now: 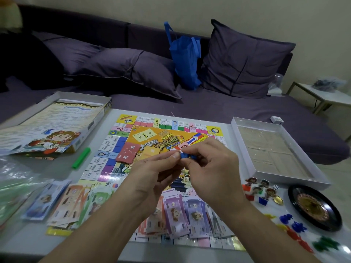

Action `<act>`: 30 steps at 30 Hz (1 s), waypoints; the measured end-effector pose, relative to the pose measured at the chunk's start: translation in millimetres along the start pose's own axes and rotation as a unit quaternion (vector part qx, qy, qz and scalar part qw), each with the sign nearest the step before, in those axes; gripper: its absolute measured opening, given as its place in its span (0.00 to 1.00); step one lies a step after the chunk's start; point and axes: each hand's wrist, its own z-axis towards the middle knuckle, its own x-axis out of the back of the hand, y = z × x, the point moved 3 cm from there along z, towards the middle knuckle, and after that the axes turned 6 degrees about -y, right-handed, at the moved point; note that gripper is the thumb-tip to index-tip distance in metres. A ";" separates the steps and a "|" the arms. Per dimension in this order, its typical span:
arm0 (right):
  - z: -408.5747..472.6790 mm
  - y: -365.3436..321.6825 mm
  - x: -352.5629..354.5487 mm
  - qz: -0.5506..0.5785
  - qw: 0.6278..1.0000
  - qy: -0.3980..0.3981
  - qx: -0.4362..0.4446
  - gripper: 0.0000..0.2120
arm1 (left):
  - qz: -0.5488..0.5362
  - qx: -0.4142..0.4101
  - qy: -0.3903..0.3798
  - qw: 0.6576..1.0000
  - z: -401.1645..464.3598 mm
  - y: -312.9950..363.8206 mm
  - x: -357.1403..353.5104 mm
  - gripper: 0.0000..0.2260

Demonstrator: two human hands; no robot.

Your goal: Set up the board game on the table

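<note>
Both hands meet above the game board (pixel 152 133), the left hand (pixel 155 173) and right hand (pixel 210 168) pinching one small blue plastic piece (pixel 185 155) between their fingertips. Paper money (pixel 176 211) lies beneath the wrists. Player tokens (pixel 260 188) and a roulette wheel (pixel 313 207) sit right of the right hand, on the table (pixel 24 242).

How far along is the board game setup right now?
Done: the board lies open on the table, the red cards sit on it, and the character pawns stand beside the roulette wheel.
In hand: the left hand and right hand pinch a small blue piece over the board.
Left: the paper money still overlaps the board's near edge, and loose coloured pieces lie scattered.
</note>
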 end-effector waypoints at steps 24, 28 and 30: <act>5.7 26.3 -2.1 0.364 0.900 -0.005 -0.239 0.09 | -0.036 0.008 -0.031 0.999 5.7 -5.5 -7.7 0.14; 4.1 26.9 -5.9 0.382 0.893 0.018 -0.236 0.09 | -0.075 -0.002 -0.035 0.997 5.7 -8.3 -8.9 0.18; 3.2 24.9 -7.7 0.385 0.893 0.031 -0.232 0.10 | -0.090 -0.007 -0.032 0.995 4.7 -9.1 -9.7 0.19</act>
